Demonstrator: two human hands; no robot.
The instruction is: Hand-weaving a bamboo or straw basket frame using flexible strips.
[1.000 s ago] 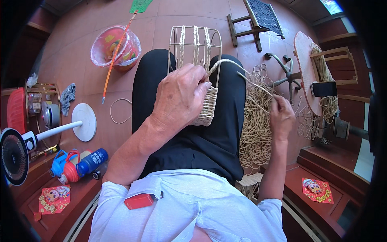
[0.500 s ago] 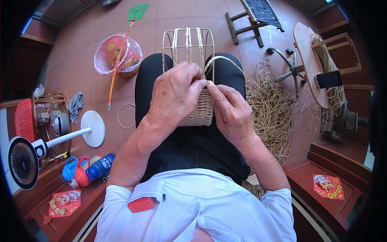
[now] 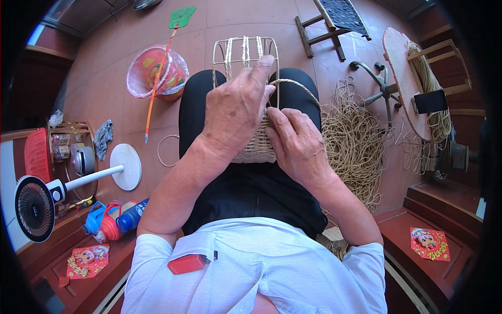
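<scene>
Part-woven basket sat btwn my thighs in blk trousers, woven end twd me, bare wire frame at far end w/ plaited strips. L hand over basket, index finger straight out; cdn't tell if gripping. R hand: thumb & fingertips touching weave's R side, grip unclear. Cord ran from nr L thumb over R thigh twd tangled cord heap on floor.

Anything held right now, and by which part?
Partly woven basket, by its upper woven edge, in the right hand; the left hand hides its own grip.
</scene>
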